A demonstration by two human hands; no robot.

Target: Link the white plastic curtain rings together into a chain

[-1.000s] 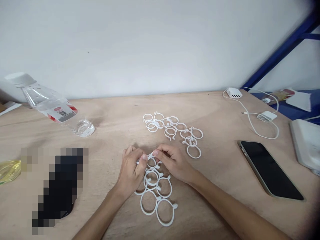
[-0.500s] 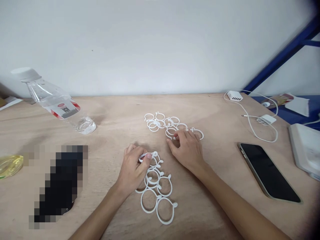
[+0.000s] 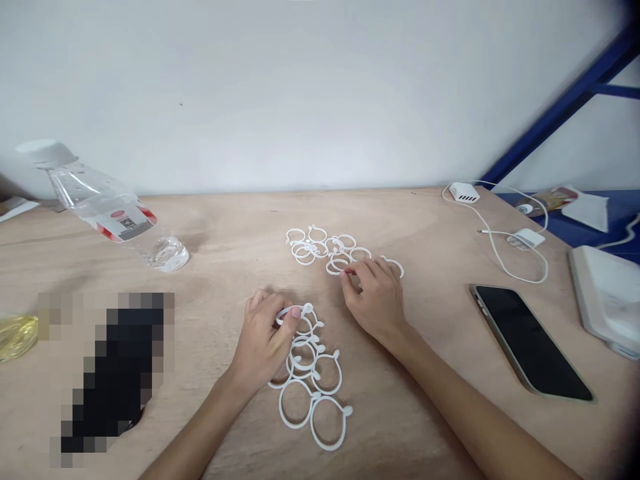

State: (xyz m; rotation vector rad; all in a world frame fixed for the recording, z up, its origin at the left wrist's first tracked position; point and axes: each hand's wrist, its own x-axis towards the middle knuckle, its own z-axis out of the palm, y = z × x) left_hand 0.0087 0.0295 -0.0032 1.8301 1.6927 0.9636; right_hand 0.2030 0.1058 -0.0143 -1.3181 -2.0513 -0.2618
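Rings [image 3: 320,245] under right grip [image 3: 373,293] — chain [image 3: 310,380] in left grip [image 3: 267,337].

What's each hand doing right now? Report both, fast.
Left hand: closed, pinching the top ring of the linked chain of white plastic rings.
Right hand: fingertips on the loose pile of white plastic rings; grip cannot be told.

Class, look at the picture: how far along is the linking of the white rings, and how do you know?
Done: a chain of linked rings lies by the left hand, which pinches its top ring. In hand: the right hand has its fingertips on the loose rings farther back. Left: that loose pile appears roughly as large as the chain, so about half looks done. The water bottle and phone lie untouched.
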